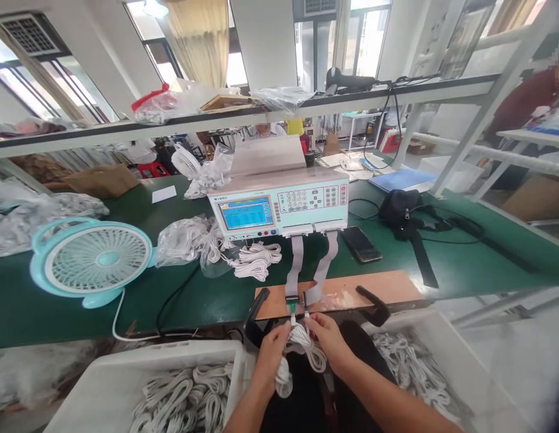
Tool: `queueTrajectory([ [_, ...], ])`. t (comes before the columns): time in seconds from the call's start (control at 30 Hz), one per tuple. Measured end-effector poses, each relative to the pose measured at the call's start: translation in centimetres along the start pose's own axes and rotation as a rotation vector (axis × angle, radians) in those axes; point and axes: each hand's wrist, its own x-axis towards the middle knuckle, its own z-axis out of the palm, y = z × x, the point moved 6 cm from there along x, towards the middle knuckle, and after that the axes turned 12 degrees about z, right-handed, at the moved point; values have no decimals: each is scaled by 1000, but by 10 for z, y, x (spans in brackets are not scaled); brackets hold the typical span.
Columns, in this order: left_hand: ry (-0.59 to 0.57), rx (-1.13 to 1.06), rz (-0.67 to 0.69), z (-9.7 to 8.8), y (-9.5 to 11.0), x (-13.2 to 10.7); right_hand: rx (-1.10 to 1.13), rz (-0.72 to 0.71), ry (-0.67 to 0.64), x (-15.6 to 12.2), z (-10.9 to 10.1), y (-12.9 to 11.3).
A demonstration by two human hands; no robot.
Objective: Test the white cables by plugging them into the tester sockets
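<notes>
A bundled white cable (316, 356) hangs between my two hands below the bench edge. My left hand (276, 343) pinches one end of it, at a white plug by the green connector board (292, 305). My right hand (327, 337) grips the other end, close to the second ribbon-cable connector (305, 299). Whether the plugs are fully seated cannot be made out. Two grey ribbon cables (295, 264) run from these connectors up to the front of a cable tester (279, 207) with a lit blue screen.
A plastic bin (98, 376) of coiled cables stands at the left, another bin (460, 343) at the right. On the green bench (207, 300) are a turquoise fan (108, 258), white cable bundles (256, 261), a phone (361, 243) and a black bag (399, 207). A shelf (207, 123) spans above.
</notes>
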Motion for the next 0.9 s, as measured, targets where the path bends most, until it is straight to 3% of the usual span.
queueTrajectory([
  [0.07, -20, -61, 6, 14, -5, 10, -5, -14, 10, -2, 2, -2],
  [0.13, 4, -81, 8, 16, -9, 11, -11, -18, 23, -4, 5, 1],
  [0.3, 19, -77, 11, 14, -15, -19, -137, -62, -12, -21, 3, 13],
  [0.37, 15, -65, -38, 11, -18, -37, -230, -41, -38, -30, -18, 11],
  [0.43, 40, -35, -99, 3, -21, -53, -402, -14, -28, -41, -56, 0],
  [0.5, 53, 13, -126, -5, -20, -66, -755, -20, 16, -52, -100, -16],
  [0.57, 24, 89, -53, -9, -14, -74, -1138, -66, 233, -64, -141, -33],
  [0.63, -28, 192, 126, -5, -2, -77, -1280, -106, 340, -76, -154, -39],
  [0.7, -130, 291, 386, 11, 12, -81, -1113, -80, 163, -83, -133, -25],
  [0.77, -284, 361, 623, 34, 20, -88, -684, 4, -140, -84, -91, -3],
  [0.8, -368, 385, 710, 45, 21, -92, -435, 55, -218, -81, -72, 5],
  [0.9, -573, 402, 793, 65, 13, -102, 22, 85, -245, -71, -38, 14],
])
